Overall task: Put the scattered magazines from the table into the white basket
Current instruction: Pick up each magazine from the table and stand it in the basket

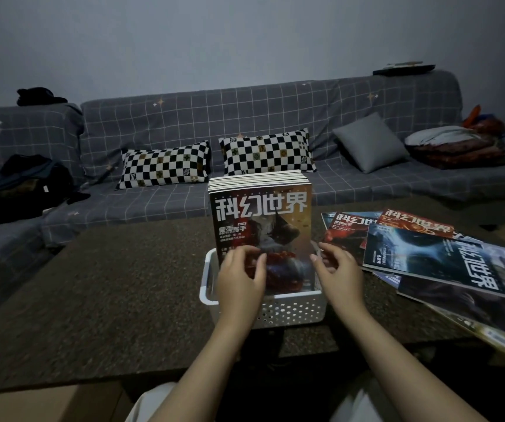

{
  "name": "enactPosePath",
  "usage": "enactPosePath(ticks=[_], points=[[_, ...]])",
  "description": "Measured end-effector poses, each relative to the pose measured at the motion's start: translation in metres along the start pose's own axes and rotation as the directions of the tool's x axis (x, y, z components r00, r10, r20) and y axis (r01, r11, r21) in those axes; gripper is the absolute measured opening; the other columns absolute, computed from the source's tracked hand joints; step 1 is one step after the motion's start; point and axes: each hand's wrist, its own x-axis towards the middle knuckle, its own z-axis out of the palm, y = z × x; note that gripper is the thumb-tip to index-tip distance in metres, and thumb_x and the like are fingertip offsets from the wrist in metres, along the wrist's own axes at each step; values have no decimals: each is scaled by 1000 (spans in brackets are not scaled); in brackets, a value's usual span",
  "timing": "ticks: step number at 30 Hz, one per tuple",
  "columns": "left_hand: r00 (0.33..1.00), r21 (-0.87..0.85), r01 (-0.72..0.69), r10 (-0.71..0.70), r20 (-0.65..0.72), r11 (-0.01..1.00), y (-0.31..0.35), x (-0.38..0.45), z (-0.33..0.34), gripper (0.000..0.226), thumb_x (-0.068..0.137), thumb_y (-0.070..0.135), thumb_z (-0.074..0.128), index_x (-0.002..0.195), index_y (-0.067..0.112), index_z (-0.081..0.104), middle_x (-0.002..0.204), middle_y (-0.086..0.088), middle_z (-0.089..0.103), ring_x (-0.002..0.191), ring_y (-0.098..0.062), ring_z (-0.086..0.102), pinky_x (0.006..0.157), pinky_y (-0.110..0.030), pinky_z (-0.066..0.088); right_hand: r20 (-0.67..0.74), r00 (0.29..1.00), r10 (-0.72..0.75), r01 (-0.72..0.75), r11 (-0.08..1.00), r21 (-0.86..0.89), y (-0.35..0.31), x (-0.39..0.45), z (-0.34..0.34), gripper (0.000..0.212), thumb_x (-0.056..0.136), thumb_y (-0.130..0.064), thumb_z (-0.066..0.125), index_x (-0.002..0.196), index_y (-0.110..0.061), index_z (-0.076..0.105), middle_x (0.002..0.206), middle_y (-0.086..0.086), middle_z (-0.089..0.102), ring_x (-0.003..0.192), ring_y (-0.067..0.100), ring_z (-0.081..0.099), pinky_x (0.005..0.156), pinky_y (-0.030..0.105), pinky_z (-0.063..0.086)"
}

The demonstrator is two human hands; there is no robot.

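Head view: left hand and right hand spread, steadying upright magazines inside white basket — next (likely) fetching the scattered magazines lying just right — table.

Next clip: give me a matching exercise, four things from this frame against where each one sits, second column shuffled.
Things:
1. white basket
2. upright magazines
3. scattered magazines
4. checkered pillows

Places:
A. on the sofa seat
B. spread flat on the table's right side
C. standing in the basket
D. on the table, before both hands

Pairs: 1-D, 2-C, 3-B, 4-A
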Motion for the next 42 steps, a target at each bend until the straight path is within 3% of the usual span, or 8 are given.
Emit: enactPosePath(ticks=[8,14,18,24,28,31,37,42], points=[[949,-115,-43,77,306,992,54,-12,81,11,90,27,58,98,20,62,97,5,61,87,-9,60,77,-23,48,-80,996,48,-52,998,-48,37,4,-71,25,84,-18,65,109,-13,65,100,4,65,77,2,58,65,6,39],[897,-112,18,33,441,994,79,-19,162,13,90,28,58,98,19,63,99,2,68,94,-13,62,85,-32,50,-77,987,139,-150,974,-171,97,24,-126,27,83,-26,67,108,-17,65,103,4,60,75,2,57,67,14,42],[858,-84,74,-20,512,994,88,-13,214,24,91,26,56,111,14,63,111,-6,66,104,-20,61,91,-33,48,-115,963,245,-269,914,-303,140,43,-158,36,84,-35,63,115,-16,62,109,9,59,97,22,60,88,33,48],[832,141,36,-108,545,989,81,0,279,39,93,29,51,123,5,58,132,-16,55,123,-31,49,102,-40,40,-208,929,307,-371,748,-551,181,74,-183,52,87,-47,53,128,-15,53,132,14,50,123,33,37,103,39,30],[818,136,96,-156,554,986,69,6,300,33,93,26,52,103,-4,61,110,-24,61,106,-38,55,90,-44,44,-281,874,396,-480,612,-629,193,89,-187,62,86,-55,48,135,-16,44,149,17,28,135,37,19,108,49,19],[836,102,167,-196,513,981,63,8,305,33,91,25,56,110,-1,62,110,-21,64,107,-37,55,93,-44,45,-316,846,429,-521,544,-658,199,96,-187,71,83,-60,48,138,-16,38,152,21,18,136,40,14,109,51,15],[799,7,388,-340,496,922,63,10,300,32,80,25,73,105,5,69,101,-9,72,90,-24,65,74,-26,42,-304,832,463,-539,550,-638,204,96,-201,85,73,-69,55,139,-18,36,151,17,23,135,40,17,109,52,16],[743,-43,548,-462,485,836,68,-8,281,37,72,28,81,94,15,54,73,11,55,64,-7,53,59,-23,39,-274,843,463,-526,602,-601,189,70,-201,79,78,-60,58,140,-17,37,155,13,15,142,33,6,112,50,14]])
